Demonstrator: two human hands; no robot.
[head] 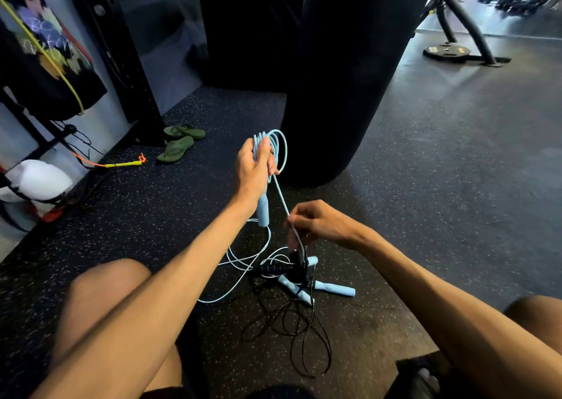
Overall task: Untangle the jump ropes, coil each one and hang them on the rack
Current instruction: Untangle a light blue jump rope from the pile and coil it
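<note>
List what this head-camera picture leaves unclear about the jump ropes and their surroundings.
1. Head view: the left hand covers where the blue coil meets its handle; loop count unclear.
2. Head view: the right hand, pinching the blue strand, hides part of the tangle; crossings unclear.
3. Head view: the top edge cuts off the black upright; any hooks unseen.

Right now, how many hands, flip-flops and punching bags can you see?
Hands: 2, the left hand gripping the blue jump rope, the right hand pinching its cord
Green flip-flops: 2
Punching bag: 1
Total: 5
</note>
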